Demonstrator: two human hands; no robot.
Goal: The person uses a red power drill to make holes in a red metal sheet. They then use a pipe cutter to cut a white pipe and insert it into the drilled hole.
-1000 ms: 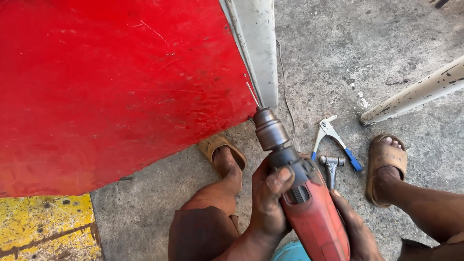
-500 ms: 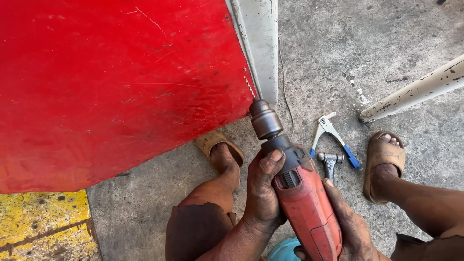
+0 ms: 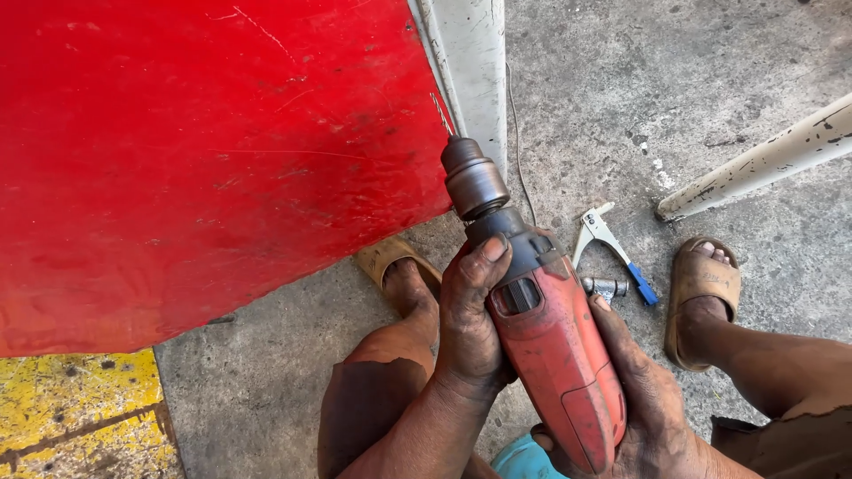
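A red power drill (image 3: 541, 328) with a grey chuck (image 3: 473, 182) points up and away from me. Its thin bit touches the right edge of a large red metal panel (image 3: 204, 151), beside a pale grey frame strip (image 3: 469, 62). My left hand (image 3: 470, 319) wraps the drill's front body, thumb on top. My right hand (image 3: 643, 399) grips the rear handle from the right. Both hands are dark with grime.
A hand riveter with blue-tipped handles (image 3: 612, 253) lies on the concrete floor (image 3: 621, 106) just right of the drill. My feet in tan sandals (image 3: 701, 284) rest on either side. A white painted bar (image 3: 763, 164) slants at right. A yellow painted patch (image 3: 75, 417) is at bottom left.
The drill and both hands have shifted slightly left and up toward the panel's edge, with the bit now at the seam.
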